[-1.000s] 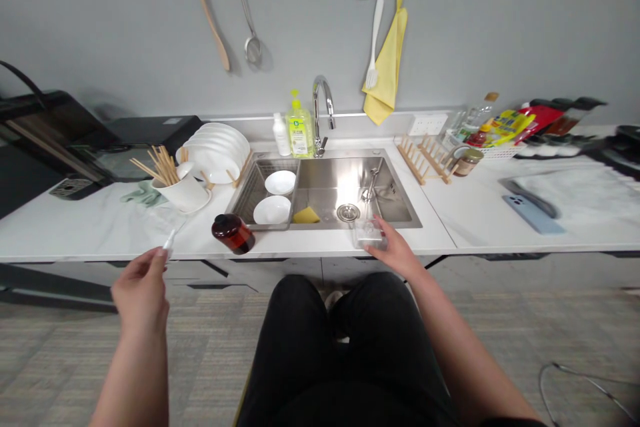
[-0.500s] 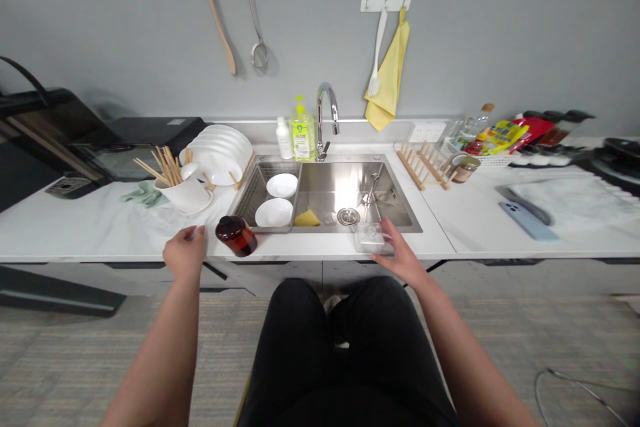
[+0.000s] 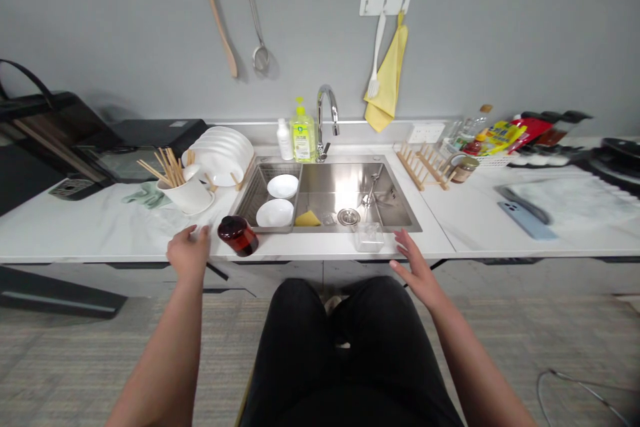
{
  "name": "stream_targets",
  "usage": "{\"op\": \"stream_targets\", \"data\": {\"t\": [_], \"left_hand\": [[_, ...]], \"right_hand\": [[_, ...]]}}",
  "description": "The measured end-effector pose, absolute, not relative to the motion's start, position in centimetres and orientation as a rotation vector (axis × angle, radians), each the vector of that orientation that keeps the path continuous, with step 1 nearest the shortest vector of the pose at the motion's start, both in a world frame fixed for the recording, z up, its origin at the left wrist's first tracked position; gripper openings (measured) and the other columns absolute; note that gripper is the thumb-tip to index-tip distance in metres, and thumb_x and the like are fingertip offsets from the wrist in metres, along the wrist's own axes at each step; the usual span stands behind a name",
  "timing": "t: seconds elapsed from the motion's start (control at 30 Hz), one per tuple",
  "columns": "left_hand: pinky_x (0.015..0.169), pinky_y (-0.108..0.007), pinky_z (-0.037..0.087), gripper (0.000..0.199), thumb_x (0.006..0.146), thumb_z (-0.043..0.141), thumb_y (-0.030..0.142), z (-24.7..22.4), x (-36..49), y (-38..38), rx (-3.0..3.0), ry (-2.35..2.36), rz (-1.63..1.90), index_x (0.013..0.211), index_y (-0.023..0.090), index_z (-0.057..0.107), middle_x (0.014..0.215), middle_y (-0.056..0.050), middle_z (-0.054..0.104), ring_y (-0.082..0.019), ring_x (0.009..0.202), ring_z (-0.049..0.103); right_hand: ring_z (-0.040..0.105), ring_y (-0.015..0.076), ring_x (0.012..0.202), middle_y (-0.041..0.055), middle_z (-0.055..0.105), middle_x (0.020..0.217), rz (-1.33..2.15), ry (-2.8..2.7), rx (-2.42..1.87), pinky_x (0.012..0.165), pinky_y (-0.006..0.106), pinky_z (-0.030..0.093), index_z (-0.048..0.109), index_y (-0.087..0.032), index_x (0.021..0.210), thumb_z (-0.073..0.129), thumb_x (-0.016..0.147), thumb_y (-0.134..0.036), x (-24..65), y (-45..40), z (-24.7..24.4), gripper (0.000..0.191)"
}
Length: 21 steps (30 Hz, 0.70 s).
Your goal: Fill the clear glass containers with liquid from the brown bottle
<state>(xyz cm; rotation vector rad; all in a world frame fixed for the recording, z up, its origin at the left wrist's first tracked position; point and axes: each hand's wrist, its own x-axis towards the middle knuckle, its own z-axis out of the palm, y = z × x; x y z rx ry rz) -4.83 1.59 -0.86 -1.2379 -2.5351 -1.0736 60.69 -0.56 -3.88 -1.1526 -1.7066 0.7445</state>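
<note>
My left hand (image 3: 189,253) rests at the counter's front edge with its fingers loosely curved, holding nothing I can see. A little to its right stands a dark amber glass jar (image 3: 238,235) with a black lid, apart from my fingers. My right hand (image 3: 417,275) is spread open just off the front edge and holds nothing. Its fingertips are close beside a clear plastic box (image 3: 369,237), which sits at the sink's front rim without being touched.
A steel sink (image 3: 350,177) holds a wire rack (image 3: 260,190) with white bowls, plus a yellow sponge (image 3: 307,219). Behind it stand a chrome tap (image 3: 325,120) and a green dish soap bottle (image 3: 303,135). A white cup of chopsticks (image 3: 186,195) and stacked white plates (image 3: 223,156) stand at left.
My right hand has let go of the clear box and moved right, away from it. My left hand has moved in from the lower left, and the small white item it held is gone from view.
</note>
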Motion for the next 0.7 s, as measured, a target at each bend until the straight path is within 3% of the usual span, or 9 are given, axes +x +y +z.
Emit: {"op": "stream_targets", "data": {"t": [0.1, 0.2, 0.33, 0.43, 0.5, 0.6, 0.7], "left_hand": [[0.127, -0.058, 0.045, 0.050, 0.101, 0.067, 0.046, -0.6, -3.1, -0.1, -1.179, -2.299, -1.325, 0.135, 0.009, 0.073, 0.141, -0.021, 0.075, -0.039, 0.139, 0.064], [0.125, -0.056, 0.051, 0.061, 0.101, 0.066, 0.048, -1.3, 0.0, -1.6, -1.291, -2.127, -1.706, 0.153, 0.017, 0.059, 0.159, -0.019, 0.063, -0.037, 0.150, 0.060], [0.131, -0.059, 0.047, 0.115, 0.079, 0.090, 0.049, -2.7, 4.4, -1.3, -1.549, -2.116, -2.158, 0.173, 0.025, 0.029, 0.176, -0.023, 0.047, -0.040, 0.164, 0.051], [0.133, -0.059, 0.046, 0.136, 0.064, 0.103, 0.046, -2.6, 6.5, 0.0, -1.501, -2.262, -2.125, 0.176, 0.024, 0.029, 0.175, -0.023, 0.048, -0.041, 0.158, 0.057], [0.132, -0.059, 0.047, 0.130, 0.061, 0.104, 0.048, -2.0, 7.3, 0.6, -1.376, -2.332, -2.046, 0.172, 0.024, 0.040, 0.167, -0.019, 0.058, -0.039, 0.149, 0.064], [0.123, -0.060, 0.055, 0.104, 0.061, 0.103, 0.055, -0.9, 8.0, 0.6, -1.243, -2.401, -1.955, 0.150, 0.020, 0.063, 0.143, -0.014, 0.074, -0.037, 0.130, 0.073], [0.114, -0.059, 0.061, 0.090, 0.061, 0.100, 0.060, 0.2, 9.2, -1.0, -1.247, -2.387, -1.905, 0.134, 0.019, 0.070, 0.125, -0.011, 0.078, -0.035, 0.116, 0.076]], "right_hand": [[0.057, 0.0384, 0.161, 0.0153, 0.050, 0.179, 0.657, -1.659, -1.192, 0.131, 0.069, 0.050, 0.032, -0.039, 0.181, 0.073, 0.108, -0.055, 60.8, -1.7, -3.7, 0.084], [0.066, 0.0374, 0.149, 0.0165, 0.062, 0.166, 0.555, -1.602, -1.231, 0.122, 0.065, 0.057, 0.048, -0.034, 0.172, 0.075, 0.107, -0.050, 60.4, -3.0, -3.4, 0.072], [0.075, 0.0338, 0.126, 0.0138, 0.076, 0.137, 0.449, -1.579, -1.236, 0.106, 0.055, 0.065, 0.066, -0.028, 0.151, 0.074, 0.106, -0.044, 59.3, -4.2, -2.2, 0.048], [0.077, 0.0308, 0.112, 0.0117, 0.078, 0.128, 0.418, -1.615, -1.223, 0.099, 0.050, 0.065, 0.071, -0.027, 0.141, 0.072, 0.105, -0.041, 58.1, -4.7, -0.9, 0.038], [0.077, 0.0297, 0.108, 0.0109, 0.079, 0.126, 0.408, -1.630, -1.206, 0.097, 0.048, 0.065, 0.072, -0.027, 0.139, 0.073, 0.105, -0.038, 57.5, -5.1, -0.2, 0.036], [0.076, 0.0286, 0.107, 0.0092, 0.080, 0.123, 0.410, -1.635, -1.172, 0.095, 0.045, 0.065, 0.074, -0.027, 0.136, 0.072, 0.103, -0.033, 56.6, -5.9, 0.7, 0.033], [0.077, 0.0268, 0.102, 0.0078, 0.081, 0.119, 0.451, -1.665, -1.144, 0.092, 0.042, 0.065, 0.075, -0.028, 0.130, 0.072, 0.103, -0.030, 55.7, -6.9, 1.4, 0.027]]}}
